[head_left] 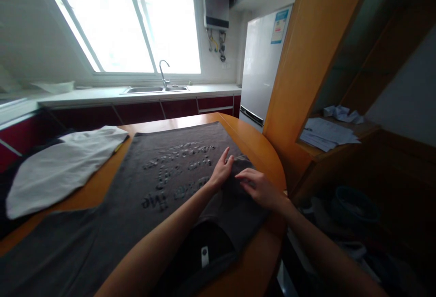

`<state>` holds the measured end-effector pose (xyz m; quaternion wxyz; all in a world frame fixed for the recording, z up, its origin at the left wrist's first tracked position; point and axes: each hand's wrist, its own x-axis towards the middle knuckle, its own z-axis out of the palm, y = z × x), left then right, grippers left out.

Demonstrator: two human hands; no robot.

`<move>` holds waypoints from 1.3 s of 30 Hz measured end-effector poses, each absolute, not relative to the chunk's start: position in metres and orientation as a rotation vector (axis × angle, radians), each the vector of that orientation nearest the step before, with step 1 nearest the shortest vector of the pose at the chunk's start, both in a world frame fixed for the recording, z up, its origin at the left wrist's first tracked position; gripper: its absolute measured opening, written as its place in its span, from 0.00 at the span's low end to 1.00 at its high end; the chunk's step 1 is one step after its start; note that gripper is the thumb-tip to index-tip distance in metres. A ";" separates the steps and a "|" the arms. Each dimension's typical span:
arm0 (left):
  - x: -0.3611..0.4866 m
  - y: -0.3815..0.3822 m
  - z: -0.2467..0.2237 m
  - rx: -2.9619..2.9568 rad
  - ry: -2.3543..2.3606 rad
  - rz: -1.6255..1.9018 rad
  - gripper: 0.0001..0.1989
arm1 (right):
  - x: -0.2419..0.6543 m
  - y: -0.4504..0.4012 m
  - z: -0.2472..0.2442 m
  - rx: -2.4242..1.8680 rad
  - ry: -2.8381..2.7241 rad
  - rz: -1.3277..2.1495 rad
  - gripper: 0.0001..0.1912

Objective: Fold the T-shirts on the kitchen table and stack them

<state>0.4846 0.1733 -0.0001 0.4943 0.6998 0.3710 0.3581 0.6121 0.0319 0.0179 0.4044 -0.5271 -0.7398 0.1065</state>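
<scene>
A dark grey sweatshirt [126, 224] lies spread over the wooden table, with shiny raised lettering on its front. Its neck opening faces me, and a small white label shows inside. My left hand [223, 169] rests on the shirt beside the lettering, fingers stretched out and thumb apart. Just right of it, my right hand [262, 189] hovers at or just above the bunched sleeve side. Its fingers are half curled, with a gap between index finger and thumb. No cloth is visible between them; whether the fingertips touch the fabric is unclear.
The rounded wooden table [267, 147] curves away at the right. A white garment [68, 165] lies on dark cloth at the left. Beyond are a sink [143, 89] and a fridge [262, 56]. Papers [323, 133] lie on a cabinet shelf; a basket [356, 206] stands below.
</scene>
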 end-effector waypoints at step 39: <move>0.450 0.186 0.020 1.958 0.924 0.345 0.35 | 0.652 -0.046 -0.056 -1.837 -1.450 0.066 0.29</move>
